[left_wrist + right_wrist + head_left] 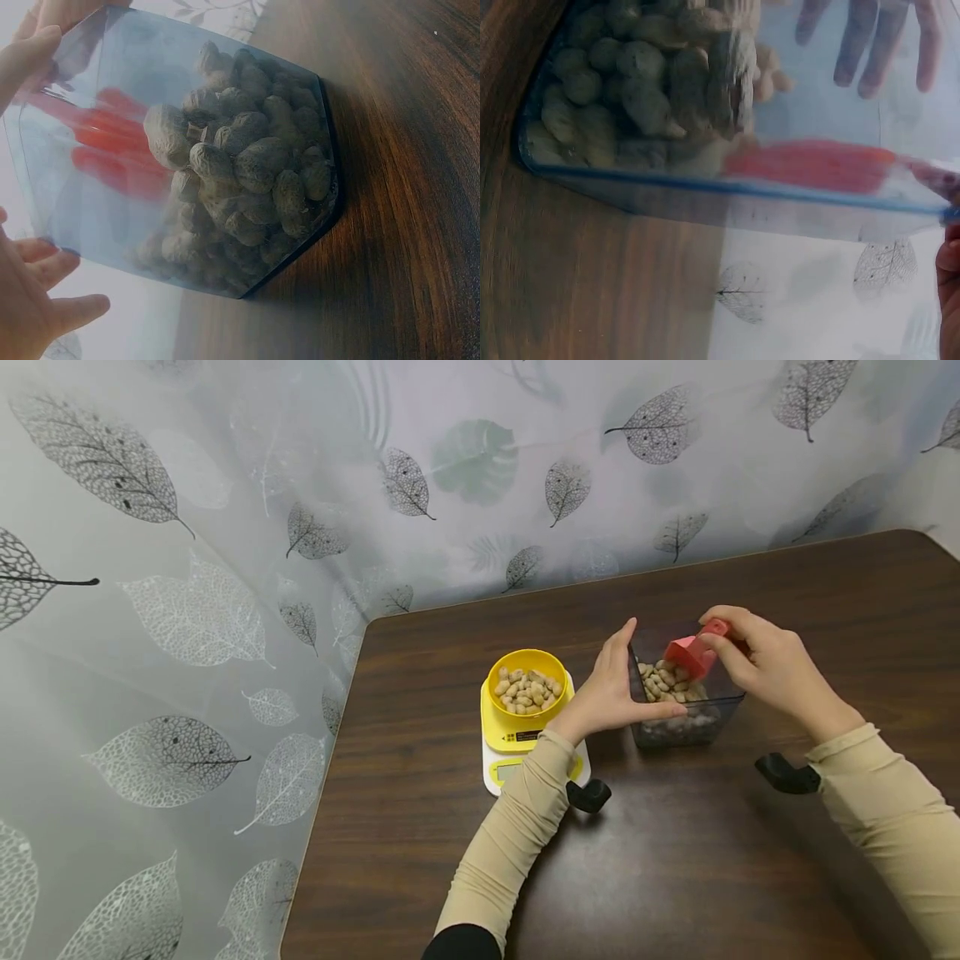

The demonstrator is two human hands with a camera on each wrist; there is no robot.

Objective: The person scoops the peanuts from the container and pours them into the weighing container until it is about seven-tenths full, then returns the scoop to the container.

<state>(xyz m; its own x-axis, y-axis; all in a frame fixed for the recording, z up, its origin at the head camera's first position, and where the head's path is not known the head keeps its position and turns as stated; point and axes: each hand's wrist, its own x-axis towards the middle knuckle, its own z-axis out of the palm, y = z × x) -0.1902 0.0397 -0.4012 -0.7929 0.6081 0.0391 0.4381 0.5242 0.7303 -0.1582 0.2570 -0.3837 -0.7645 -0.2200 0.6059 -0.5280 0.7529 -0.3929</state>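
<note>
A clear, dark-tinted plastic bin (pixel 675 731) holds a pile of unshelled peanuts (pixel 660 683). My right hand (pixel 776 664) grips the short handle of a red scoop (pixel 693 656), whose tilted head is down inside the bin at the peanuts. My left hand (pixel 606 693) rests against the bin's left side, its thumb stretched along the front rim and its fingers straight and spread. Through the bin wall, the left wrist view shows the scoop's red head (pixel 120 139) beside the peanuts (pixel 247 161).
Left of the bin, a white and yellow kitchen scale (pixel 491 768) carries a yellow bowl (pixel 561 693) of peanuts; my left forearm partly covers it. All stand on a dark wood table (pixel 405 727), with leaf-patterned covering (pixel 480 527) behind and at the left.
</note>
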